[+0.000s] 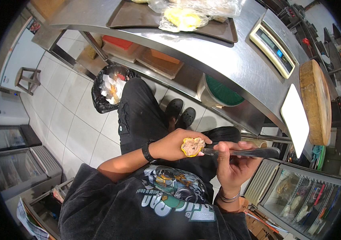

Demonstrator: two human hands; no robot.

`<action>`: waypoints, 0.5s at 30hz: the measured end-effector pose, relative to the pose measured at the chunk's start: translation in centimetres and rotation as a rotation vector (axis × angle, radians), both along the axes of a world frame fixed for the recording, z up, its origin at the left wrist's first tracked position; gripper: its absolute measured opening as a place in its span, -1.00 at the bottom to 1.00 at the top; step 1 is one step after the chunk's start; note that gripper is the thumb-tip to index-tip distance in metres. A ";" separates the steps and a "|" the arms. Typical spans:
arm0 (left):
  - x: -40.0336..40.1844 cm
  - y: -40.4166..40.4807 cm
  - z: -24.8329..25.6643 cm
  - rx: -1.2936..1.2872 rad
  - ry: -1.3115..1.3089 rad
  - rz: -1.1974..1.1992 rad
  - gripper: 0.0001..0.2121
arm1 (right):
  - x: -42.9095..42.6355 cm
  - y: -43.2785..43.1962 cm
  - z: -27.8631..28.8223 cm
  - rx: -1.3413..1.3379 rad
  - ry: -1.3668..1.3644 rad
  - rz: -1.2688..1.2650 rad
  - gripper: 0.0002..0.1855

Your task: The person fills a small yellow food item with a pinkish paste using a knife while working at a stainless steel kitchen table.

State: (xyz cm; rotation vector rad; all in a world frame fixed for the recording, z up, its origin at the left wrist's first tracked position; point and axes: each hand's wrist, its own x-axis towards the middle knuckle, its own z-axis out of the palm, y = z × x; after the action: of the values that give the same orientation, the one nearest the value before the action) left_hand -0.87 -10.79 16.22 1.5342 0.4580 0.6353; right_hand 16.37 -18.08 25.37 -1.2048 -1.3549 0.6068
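My left hand (172, 144) holds a yellow dumpling wrapper (184, 149) cupped around a pale pinkish meat filling (193, 146), above my lap. My right hand (237, 163) grips a flat metal spreading tool (249, 152), perhaps a table knife. Its tip touches or lies close beside the edge of the wrapper. On the metal table in front, a brown tray (137, 15) bears clear plastic bags, one of them with something yellow (182, 18) inside.
On the steel table (218, 57) stand a digital scale (273, 49), a white board (296, 120) and a round wooden chopping block (315, 102). Below are lidded containers (160, 63) and a green-lidded bucket (221, 90). A black rubbish bag (98, 102) stands by my knee; a stool (26, 79) is farther left.
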 end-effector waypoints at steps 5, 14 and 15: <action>0.1 -0.4 1.2 -0.120 0.063 -0.067 -0.48 | -0.1 0.7 0.1 -0.071 -0.189 -0.002 -0.67; 0.7 -1.1 0.6 0.010 -0.052 -0.016 -0.53 | -0.6 1.5 1.6 -0.174 -0.379 0.082 -0.54; 1.0 -1.1 0.6 -0.122 -0.132 0.014 -0.54 | -0.6 0.9 1.2 -0.053 -0.217 0.023 -0.51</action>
State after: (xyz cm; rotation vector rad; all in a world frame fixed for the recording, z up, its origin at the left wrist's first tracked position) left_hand 0.08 -11.87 16.79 1.3660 0.4000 0.7031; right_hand 15.76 -17.14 26.56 -1.3295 -1.5434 0.5428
